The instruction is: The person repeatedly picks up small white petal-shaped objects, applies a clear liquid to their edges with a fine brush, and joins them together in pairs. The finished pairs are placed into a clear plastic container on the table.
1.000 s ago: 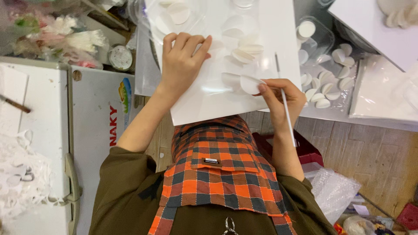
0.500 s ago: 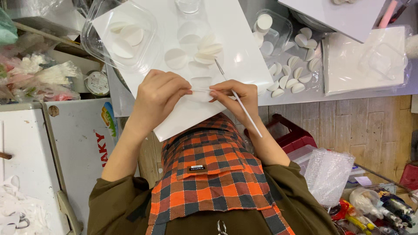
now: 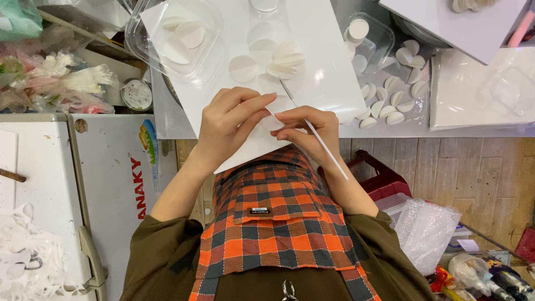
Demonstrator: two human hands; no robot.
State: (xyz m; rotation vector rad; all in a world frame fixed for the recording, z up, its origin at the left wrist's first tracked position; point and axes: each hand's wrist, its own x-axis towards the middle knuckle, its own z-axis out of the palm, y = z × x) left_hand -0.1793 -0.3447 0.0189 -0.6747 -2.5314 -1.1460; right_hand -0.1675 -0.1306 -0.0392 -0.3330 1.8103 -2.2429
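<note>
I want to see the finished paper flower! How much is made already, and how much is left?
Done: a few folded white paper circles are fanned together on the white board, beside one flat circle. In hand: the left hand and right hand pinch another small white piece, and the right also holds a thin white stick. Left: many loose folded circles and more in the clear tray.
</note>
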